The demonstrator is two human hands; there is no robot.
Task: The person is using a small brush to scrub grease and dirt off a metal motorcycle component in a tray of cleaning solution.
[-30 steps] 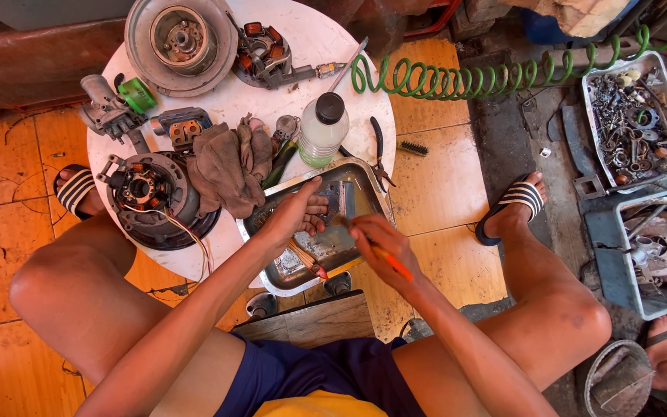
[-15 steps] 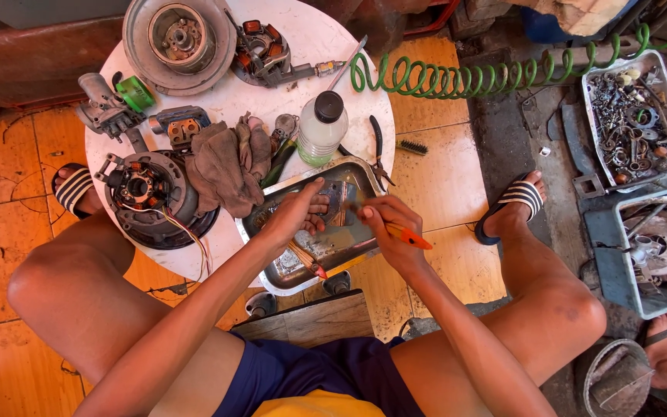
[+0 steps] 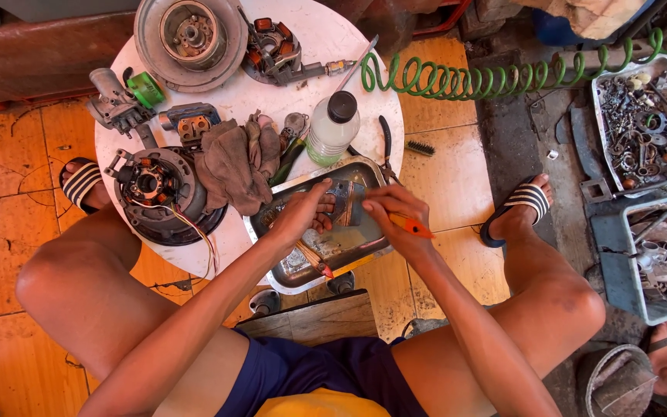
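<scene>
Over a metal tray (image 3: 364, 171) on the round white bench (image 3: 303, 62), the left hand (image 3: 306, 212) steadies a small flat part (image 3: 347, 202) while the right hand (image 3: 394, 212), its grip closed on an orange-handled tool (image 3: 411, 225), works it; dismantled engine parts (image 3: 160, 189) lie unassembled nearby.

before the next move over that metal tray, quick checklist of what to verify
1. Left hand on the flat part in the metal tray: ok.
2. Right hand holds the orange tool: ok.
3. Tool tip meeting the part: cannot tell, fingers hide it.
4. Tray fully on the round table: not ok, it overhangs the near edge.
5. Plastic bottle capped and upright: ok.
6. Rag clear of the tray: ok.
</scene>
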